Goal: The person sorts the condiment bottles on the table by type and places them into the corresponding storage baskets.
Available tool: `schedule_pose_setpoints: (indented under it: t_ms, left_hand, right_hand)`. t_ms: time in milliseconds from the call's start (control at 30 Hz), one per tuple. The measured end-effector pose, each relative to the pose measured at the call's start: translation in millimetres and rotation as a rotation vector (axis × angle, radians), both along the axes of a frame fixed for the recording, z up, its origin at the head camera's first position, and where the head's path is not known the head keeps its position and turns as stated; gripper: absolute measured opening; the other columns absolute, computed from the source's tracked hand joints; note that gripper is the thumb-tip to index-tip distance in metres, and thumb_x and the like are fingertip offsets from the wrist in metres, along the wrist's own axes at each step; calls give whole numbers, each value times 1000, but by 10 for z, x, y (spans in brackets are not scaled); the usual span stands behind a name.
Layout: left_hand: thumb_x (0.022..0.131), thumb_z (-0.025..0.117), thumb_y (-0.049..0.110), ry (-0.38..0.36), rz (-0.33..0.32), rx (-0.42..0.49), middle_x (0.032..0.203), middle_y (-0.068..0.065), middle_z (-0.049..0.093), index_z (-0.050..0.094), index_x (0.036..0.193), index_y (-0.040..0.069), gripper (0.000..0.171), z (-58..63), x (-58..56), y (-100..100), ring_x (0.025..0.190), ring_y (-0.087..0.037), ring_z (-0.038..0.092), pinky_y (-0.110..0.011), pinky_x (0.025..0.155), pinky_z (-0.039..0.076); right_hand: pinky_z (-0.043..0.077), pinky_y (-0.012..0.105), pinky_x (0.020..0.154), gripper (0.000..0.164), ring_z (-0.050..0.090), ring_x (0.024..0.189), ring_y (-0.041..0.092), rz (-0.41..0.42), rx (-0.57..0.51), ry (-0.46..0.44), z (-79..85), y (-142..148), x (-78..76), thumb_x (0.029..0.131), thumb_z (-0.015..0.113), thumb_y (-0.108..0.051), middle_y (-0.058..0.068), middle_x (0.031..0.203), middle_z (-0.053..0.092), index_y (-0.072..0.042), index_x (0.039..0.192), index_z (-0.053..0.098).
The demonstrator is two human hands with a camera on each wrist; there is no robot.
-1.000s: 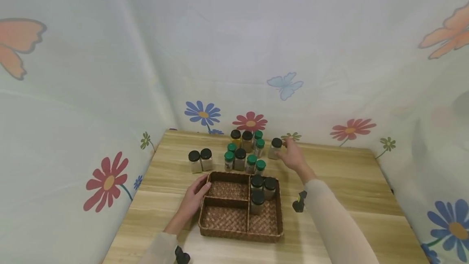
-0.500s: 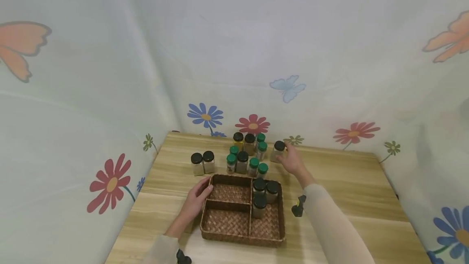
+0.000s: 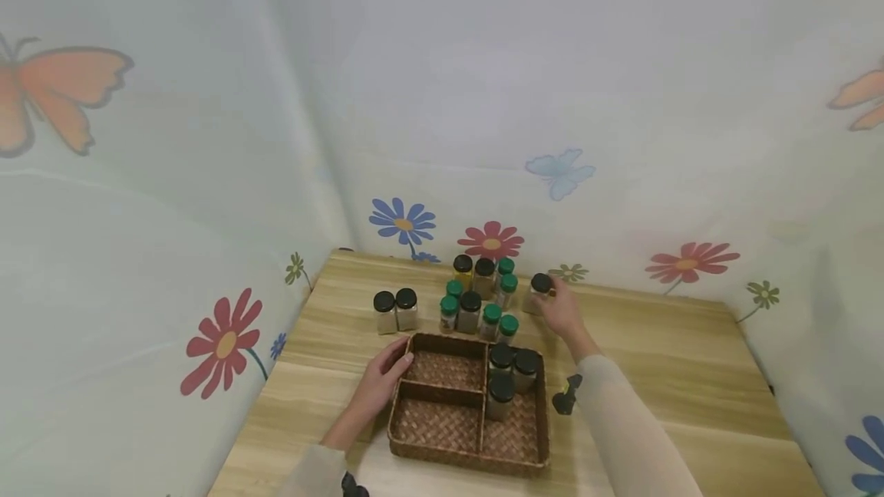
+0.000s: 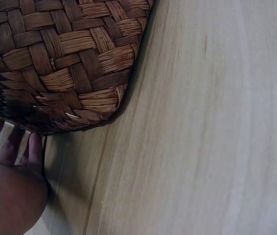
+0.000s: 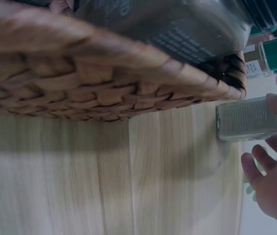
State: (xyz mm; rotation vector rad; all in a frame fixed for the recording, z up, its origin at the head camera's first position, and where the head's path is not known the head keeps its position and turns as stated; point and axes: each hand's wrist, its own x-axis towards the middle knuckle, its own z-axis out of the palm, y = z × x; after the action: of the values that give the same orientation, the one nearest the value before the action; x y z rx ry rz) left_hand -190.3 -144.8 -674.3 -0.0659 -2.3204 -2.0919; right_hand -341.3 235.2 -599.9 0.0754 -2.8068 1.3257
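Observation:
At the back right of the table, my right hand [image 3: 565, 314] pinches a square clear spice jar [image 3: 537, 301] with a black lid. In the right wrist view, the thumb lies on one side of this upright jar [image 5: 248, 120], and some fingers stand apart below it. My left hand [image 3: 381, 380] holds the back left corner of a brown woven divided tray [image 3: 470, 464], its thumb on the rim. The left wrist view has fingertips against the outer wall of the tray [image 4: 70, 58]. Several black-lidded jars [image 3: 500, 397] stand in the tray's right compartment; both left compartments hold nothing.
Behind the tray stands a cluster of green-capped bottles [image 3: 491, 320] and black-lidded jars [image 3: 470, 313]. Two pale jars [image 3: 397, 311] stand left of them. A flowered cloth [image 3: 442, 136] hangs round the wooden table [image 3: 642, 374].
The head view has shifted, so the whole scene sits further right and lower. My right hand has drawn closer round the jar, which keeps its place beside the cluster. My left hand stays on the tray.

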Motion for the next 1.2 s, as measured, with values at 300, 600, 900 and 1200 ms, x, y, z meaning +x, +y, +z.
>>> schedule_pose_setpoints:
  t_ms: [300, 600, 900, 1200]
  left_hand:
    - [108, 65, 31, -27, -4, 4, 156, -15, 54, 54, 155, 10, 53, 10, -10, -4, 146, -33, 49, -28, 113, 42]
    - [108, 65, 29, -24, -3, 14, 155, -17, 55, 54, 155, 9, 52, 11, -4, -6, 145, -33, 50, -24, 110, 42]
    - [107, 65, 30, -29, -1, 24, 156, -17, 55, 54, 155, 9, 53, -15, -14, 8, 145, -32, 50, -23, 109, 43]
    - [108, 65, 33, -27, 0, 10, 157, -16, 54, 54, 155, 10, 54, -8, -11, 1, 145, -32, 50, -29, 112, 43]
  right_hand:
    - [44, 61, 113, 66, 54, 134, 51, -17, 19, 4, 30, 1, -5, 101, 72, -13, 35, 148, 52, 6, 155, 40]
    - [44, 61, 112, 64, 59, 129, 50, 2, 31, 37, -27, 63, -42, 99, 75, -12, 35, 140, 59, 7, 152, 44]
    - [45, 62, 110, 60, 62, 125, 47, 7, 17, 66, 23, 120, 42, 98, 78, -16, 30, 132, 65, 3, 148, 51]
    - [52, 61, 100, 51, 66, 118, 41, 32, 3, 110, 262, 182, 255, 97, 81, -25, 23, 124, 71, -4, 139, 60]
